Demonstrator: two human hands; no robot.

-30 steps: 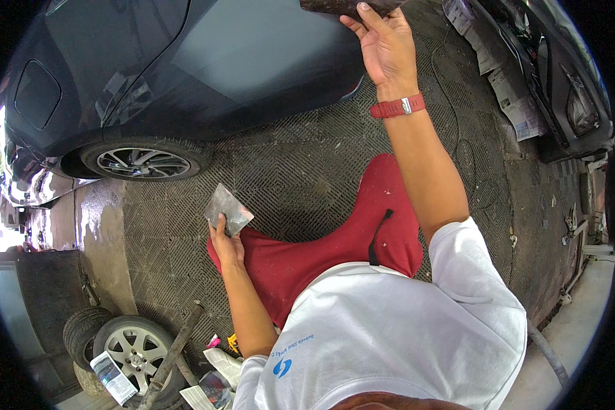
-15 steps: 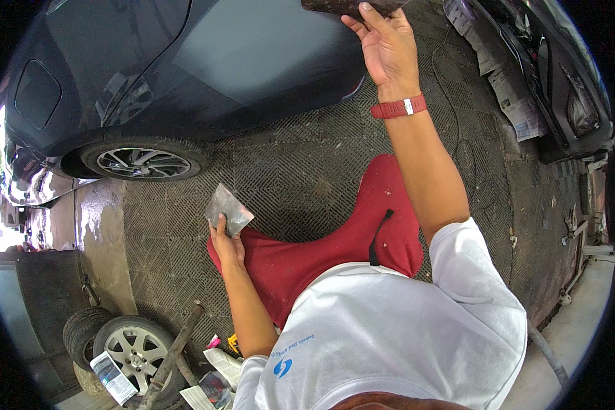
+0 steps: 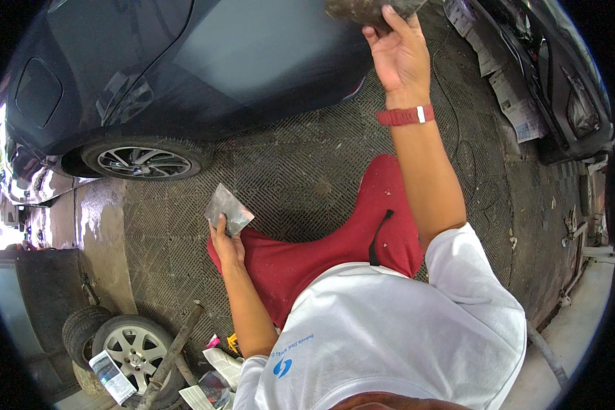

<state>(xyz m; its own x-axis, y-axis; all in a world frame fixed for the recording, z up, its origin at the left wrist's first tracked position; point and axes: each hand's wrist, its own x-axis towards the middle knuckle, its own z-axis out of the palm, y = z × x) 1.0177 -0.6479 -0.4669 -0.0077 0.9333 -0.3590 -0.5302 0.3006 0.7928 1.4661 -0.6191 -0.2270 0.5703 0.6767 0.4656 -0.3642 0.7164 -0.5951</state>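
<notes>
My left hand (image 3: 228, 246) rests near the left knee of my red trousers, its fingers closed on the lower edge of a thin, square grey plate (image 3: 228, 205) with smears on it. Raised far up at the top edge of the view, my right hand (image 3: 404, 58) grips a dark, flat, mottled rectangular piece (image 3: 367, 9), partly cut off by the picture's edge. That hand is beside the rear side of a dark car (image 3: 150, 68), where a dull, lighter grey patch (image 3: 273, 51) covers the panel. Whether the flat piece touches the car cannot be seen.
A car wheel (image 3: 143, 162) stands at left on the ridged floor matting (image 3: 280, 184). Lower left are loose tyres (image 3: 137, 348), a metal bar (image 3: 174, 348) and papers. On the right lie a dark bumper-like car part (image 3: 574, 102), newspaper sheets (image 3: 512, 102) and a cable.
My right hand has moved right and slightly down with the flat piece, which has tilted and shows a lighter surface. My left hand and the grey plate have stayed in place.
</notes>
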